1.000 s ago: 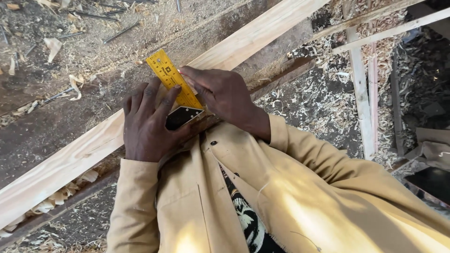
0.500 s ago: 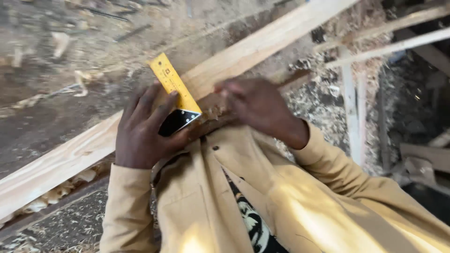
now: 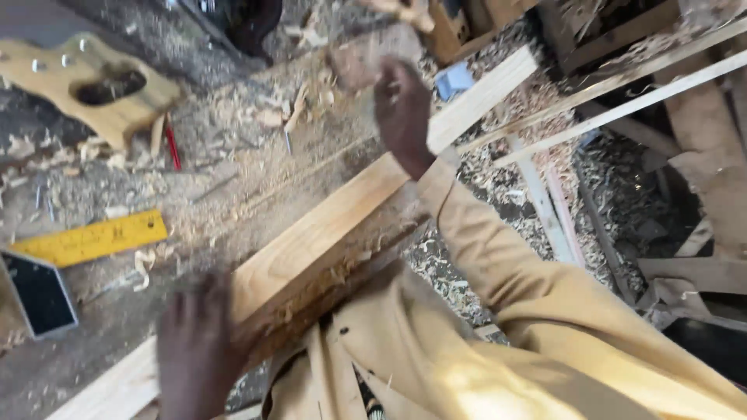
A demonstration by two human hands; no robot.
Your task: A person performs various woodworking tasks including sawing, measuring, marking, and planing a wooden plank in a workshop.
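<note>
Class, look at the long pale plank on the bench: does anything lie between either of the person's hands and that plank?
Nothing visible does. The left hand lies on the plank near its close end. The right hand, blurred, is over the plank farther along. The yellow square lies apart on the bench.

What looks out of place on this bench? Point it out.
Wood shavings lie strewn across the workbench and the floor. The yellow square lies loose at the left edge, apart from the plank under the left hand and right hand. Nothing looks broken.
</note>
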